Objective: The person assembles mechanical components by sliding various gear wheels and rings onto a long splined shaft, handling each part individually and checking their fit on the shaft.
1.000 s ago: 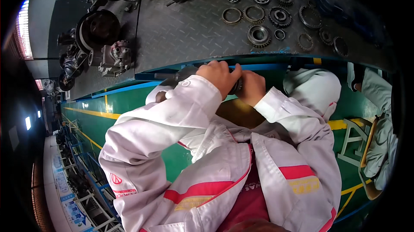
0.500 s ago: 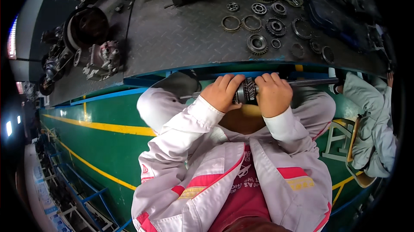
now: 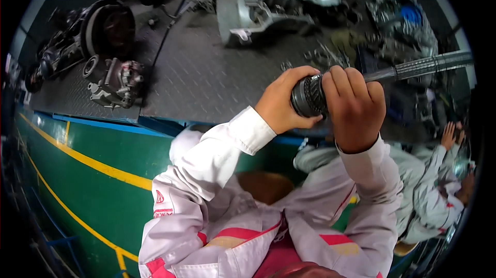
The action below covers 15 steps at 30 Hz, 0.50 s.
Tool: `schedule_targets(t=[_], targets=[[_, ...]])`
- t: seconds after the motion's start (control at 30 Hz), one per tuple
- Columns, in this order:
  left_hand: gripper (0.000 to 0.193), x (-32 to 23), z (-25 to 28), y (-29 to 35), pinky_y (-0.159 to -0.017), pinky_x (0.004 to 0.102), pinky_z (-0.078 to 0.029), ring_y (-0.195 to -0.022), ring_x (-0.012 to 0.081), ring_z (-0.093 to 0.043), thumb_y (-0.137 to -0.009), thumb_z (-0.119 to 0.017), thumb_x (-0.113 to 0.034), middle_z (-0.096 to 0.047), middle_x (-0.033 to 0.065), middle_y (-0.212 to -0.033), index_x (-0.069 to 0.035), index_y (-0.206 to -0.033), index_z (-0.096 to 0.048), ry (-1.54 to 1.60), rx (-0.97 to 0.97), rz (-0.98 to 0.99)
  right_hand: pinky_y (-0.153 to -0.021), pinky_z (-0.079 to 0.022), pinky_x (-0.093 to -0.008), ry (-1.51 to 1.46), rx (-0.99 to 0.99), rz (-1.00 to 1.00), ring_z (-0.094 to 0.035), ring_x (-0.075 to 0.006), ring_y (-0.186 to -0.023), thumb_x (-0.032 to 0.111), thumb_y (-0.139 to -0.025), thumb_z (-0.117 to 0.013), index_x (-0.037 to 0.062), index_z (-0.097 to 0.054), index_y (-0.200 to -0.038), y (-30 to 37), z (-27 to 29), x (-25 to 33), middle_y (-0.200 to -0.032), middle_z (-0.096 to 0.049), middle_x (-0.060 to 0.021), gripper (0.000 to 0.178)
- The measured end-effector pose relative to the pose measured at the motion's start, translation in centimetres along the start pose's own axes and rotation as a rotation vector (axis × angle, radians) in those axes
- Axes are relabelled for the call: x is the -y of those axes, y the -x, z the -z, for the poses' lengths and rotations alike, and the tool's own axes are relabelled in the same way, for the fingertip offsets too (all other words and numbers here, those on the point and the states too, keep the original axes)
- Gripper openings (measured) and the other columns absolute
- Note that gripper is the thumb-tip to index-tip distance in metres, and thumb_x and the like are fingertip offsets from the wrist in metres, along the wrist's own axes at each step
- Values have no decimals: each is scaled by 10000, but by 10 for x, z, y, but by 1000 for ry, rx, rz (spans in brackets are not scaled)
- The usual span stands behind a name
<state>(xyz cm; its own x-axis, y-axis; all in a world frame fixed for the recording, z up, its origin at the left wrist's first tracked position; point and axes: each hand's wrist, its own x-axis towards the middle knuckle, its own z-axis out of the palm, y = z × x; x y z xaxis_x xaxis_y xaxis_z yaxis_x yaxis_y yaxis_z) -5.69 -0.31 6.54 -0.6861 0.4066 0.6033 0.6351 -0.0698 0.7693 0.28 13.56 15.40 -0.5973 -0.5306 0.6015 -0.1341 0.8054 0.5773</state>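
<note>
On the left, a round black drum with a pale rim point(image 3: 116, 29) sat on the dark grey tread-plate workbench point(image 3: 186, 74), a boxy silver metal housing point(image 3: 114, 86) nearer. Farther right, at the far side, lay a bell-shaped silver metal casing point(image 3: 231, 17). The left hand point(image 3: 281, 99) curved widely round the left end of a long steel shaft with dark toothed gears point(image 3: 311, 96), fingers above, thumb below. The right hand point(image 3: 354, 105) was wrapped tightly round it beside the gears; the bare splined length stretched right.
</note>
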Motion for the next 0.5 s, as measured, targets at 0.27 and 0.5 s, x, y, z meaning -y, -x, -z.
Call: schedule_targets(t=[0.27,0.5], targets=[[868,39,31,-8,-912,339,-472,-1040,231,-587,-569,-864,-150,-581,110,-1144,-126,-1304,-402,235,-121,192,-729,-379,-246,1,-186,421,-556,-133,-912,133,-691,-582,102,-601,-790,-66,-49,13,-891,-576,-4,106],[923,46,38,-3,-933,349,-465,-1083,238,-566,-546,-891,-155,-559,117,-1184,-115,-1319,-389,345,-224,188,-741,-352,-258,-65,-145,412,-587,-105,-1018,150,-698,-601,134,-630,-917,-76,-47,29,-1062,-612,29,222]])
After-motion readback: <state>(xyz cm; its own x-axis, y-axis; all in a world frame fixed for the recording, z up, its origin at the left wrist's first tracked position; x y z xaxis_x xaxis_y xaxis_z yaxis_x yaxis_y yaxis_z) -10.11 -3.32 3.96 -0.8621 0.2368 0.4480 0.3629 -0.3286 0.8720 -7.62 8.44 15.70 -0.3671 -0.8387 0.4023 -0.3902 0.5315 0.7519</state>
